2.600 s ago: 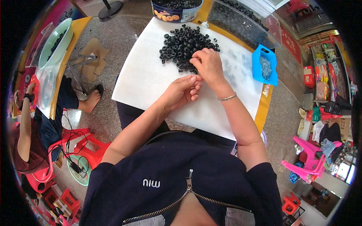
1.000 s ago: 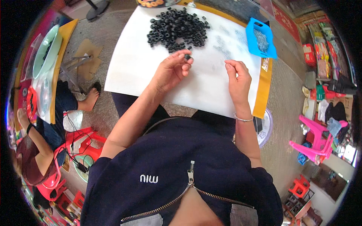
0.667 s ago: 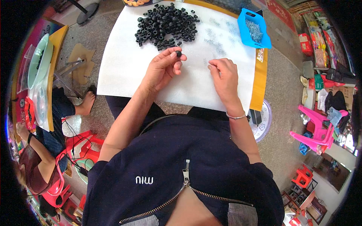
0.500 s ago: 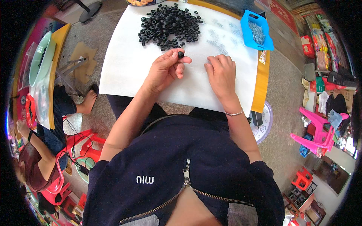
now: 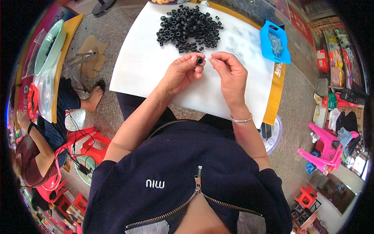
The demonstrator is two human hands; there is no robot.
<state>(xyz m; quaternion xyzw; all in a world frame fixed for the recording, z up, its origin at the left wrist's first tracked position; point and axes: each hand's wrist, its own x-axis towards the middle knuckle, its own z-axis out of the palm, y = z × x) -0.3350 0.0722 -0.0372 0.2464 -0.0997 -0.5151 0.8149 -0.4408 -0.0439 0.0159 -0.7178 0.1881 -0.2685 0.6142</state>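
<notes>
My left hand (image 5: 181,74) grips a small hollow black plastic piece (image 5: 199,61) between thumb and fingers, its round opening turned toward my right hand. Close beside it, my right hand (image 5: 233,78) is closed in a pinch; a tiny thing may be at the fingertips, too small to name. The two hands are a short gap apart above a white sheet (image 5: 136,66). Just beyond them lies a heap of similar black pieces (image 5: 189,29). Small greyish bits (image 5: 235,50) are scattered on the sheet behind my right hand.
A blue plastic tray (image 5: 285,56) of small metal pieces stands at the table's (image 5: 277,84) far right. Partly cut off, a tin (image 5: 167,1) sits at the far edge. Leftward, another person (image 5: 43,152) sits by a table with a green basin (image 5: 58,46). A pink stool (image 5: 325,152) is at right.
My right hand has risen from the sheet toward the left hand, its fingers now pinched. The left hand still holds the black piece. The whole view has shifted slightly.
</notes>
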